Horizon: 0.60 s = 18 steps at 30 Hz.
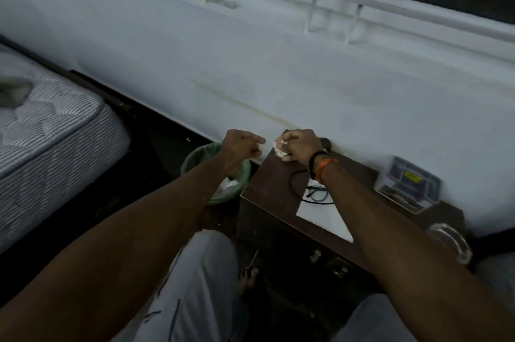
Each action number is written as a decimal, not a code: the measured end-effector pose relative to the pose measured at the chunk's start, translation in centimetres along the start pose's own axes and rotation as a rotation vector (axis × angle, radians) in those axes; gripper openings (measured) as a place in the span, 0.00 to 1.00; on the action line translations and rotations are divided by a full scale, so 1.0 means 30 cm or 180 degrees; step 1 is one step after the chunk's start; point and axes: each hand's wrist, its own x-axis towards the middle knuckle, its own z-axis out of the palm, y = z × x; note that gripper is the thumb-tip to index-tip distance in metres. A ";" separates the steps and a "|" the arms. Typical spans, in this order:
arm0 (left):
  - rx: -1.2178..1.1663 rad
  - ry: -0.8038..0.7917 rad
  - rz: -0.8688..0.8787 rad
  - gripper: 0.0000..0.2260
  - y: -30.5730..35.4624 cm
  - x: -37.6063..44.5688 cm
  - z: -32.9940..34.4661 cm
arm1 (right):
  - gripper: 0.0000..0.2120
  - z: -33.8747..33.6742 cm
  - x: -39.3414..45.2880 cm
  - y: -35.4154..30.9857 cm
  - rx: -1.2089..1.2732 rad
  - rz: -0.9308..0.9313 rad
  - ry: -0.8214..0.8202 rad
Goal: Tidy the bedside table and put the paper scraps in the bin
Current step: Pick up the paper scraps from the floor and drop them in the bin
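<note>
Head view: crumpled scraps (279,149) are held in the curled fingers of the right hand (299,146), over the far left corner of the table (271,182), probably gathered there for dropping. The left hand (242,146) is loosely curled just beside them, above the bin (192,159); whether anything is pinched in it cannot be told. The bin, lined in green with white scraps already inside, stands left of the table. Glasses (316,193), a cable (295,174) and a white sheet (324,216) lie nearer on the table.
</note>
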 end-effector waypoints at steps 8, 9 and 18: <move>0.0069 0.0500 -0.0043 0.12 -0.128 0.181 -0.295 | 0.06 0.416 0.188 -0.034 -0.0291 0.0106 0.0035; 0.0046 0.0500 -0.0076 0.11 -0.148 0.210 -0.322 | 0.07 0.456 0.213 -0.028 -0.0431 0.0102 0.0033; -0.0323 0.0280 -0.0933 0.04 -0.358 0.383 -0.415 | 0.07 0.691 0.351 0.118 -0.1578 -0.0118 0.0029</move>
